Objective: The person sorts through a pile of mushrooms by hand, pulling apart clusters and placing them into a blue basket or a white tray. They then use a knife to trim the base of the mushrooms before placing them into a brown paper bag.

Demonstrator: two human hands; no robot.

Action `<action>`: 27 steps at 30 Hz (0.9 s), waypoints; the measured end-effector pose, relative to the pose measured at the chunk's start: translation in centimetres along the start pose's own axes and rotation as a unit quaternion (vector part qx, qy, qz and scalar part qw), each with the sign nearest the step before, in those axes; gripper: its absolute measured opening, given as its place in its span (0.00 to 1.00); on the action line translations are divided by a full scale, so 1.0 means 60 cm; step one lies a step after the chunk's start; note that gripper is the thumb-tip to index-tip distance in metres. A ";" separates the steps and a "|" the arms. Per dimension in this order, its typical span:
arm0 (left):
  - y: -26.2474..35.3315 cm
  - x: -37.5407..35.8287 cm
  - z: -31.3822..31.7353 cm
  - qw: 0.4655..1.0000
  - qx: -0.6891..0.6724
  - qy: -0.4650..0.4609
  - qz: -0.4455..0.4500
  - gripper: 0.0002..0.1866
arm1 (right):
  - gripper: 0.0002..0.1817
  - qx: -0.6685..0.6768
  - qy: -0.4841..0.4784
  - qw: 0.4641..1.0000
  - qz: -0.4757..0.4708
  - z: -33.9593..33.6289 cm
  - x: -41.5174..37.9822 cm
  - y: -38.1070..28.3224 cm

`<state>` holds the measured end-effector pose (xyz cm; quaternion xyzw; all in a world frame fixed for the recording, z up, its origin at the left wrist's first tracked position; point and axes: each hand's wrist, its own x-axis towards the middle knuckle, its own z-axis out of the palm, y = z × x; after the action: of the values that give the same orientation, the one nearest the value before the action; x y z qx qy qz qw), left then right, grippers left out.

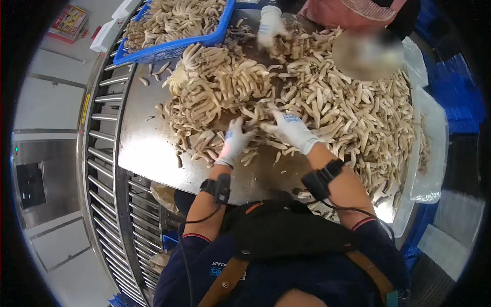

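Pale elongated mushrooms lie heaped over a metal table. At the near edge of the heap, my left hand, in a white glove, has its fingers curled among the mushrooms; what they hold is too small to make out. My right hand, also gloved in white, reaches in from the right, its fingertips at a few mushrooms between the two hands. Just beyond my hands lie larger mushroom clusters, still joined together.
Across the table, a co-worker's gloved hand touches mushrooms. A blue basket full of mushrooms stands at the upper left, beside a roller conveyor. Clear plastic bags hang along the right edge.
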<state>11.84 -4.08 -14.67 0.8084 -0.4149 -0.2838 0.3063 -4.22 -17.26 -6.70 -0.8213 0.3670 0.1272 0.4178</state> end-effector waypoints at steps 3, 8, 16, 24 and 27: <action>0.020 -0.049 0.067 0.999 -0.004 -0.021 0.050 0.37 | 0.40 -0.134 0.017 0.991 0.005 0.058 -0.003 0.019; 0.021 -0.069 0.054 0.988 -0.090 -0.122 -0.037 0.39 | 0.27 0.429 0.105 0.883 -0.161 0.097 -0.054 0.126; 0.080 -0.064 0.083 0.957 0.141 -0.250 0.036 0.34 | 0.33 0.289 0.110 0.948 -0.075 0.211 -0.179 0.172; 0.098 -0.164 0.049 0.811 -0.435 -0.365 -0.140 0.24 | 0.23 0.496 0.141 0.847 -0.130 0.172 -0.204 0.122; 0.094 -0.167 0.063 0.850 -0.457 -0.256 -0.049 0.20 | 0.21 0.318 0.175 0.926 -0.100 0.148 -0.219 0.142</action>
<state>1.40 0.79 -10.97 0.4951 -0.2621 -0.6530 0.5097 -18.56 -7.05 -10.49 -0.6868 0.3713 -0.1848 0.5969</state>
